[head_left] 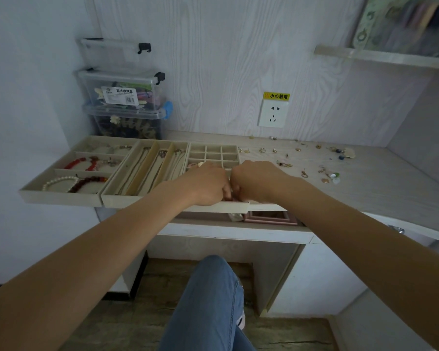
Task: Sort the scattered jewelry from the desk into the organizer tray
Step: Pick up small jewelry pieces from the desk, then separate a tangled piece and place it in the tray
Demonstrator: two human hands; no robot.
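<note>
Organizer tray (61, 196) near a socket (273, 114) labelled "小心触电".

A pale, wood-grained alcove with a built-in table

The back wall is a whitish wood-grain panel (213, 59) carrying a white wall socket (273, 114) under a small yellow warning label (276, 96). A plain white wall (23, 97) closes the left side. The light wood-grain table (380, 183) runs along the back wall, with white cabinet fronts (312, 279) below it. A pale shelf (380, 57) juts out at upper right. The floor is brownish wood-look planking (127, 325). Light is soft and dim.
</note>
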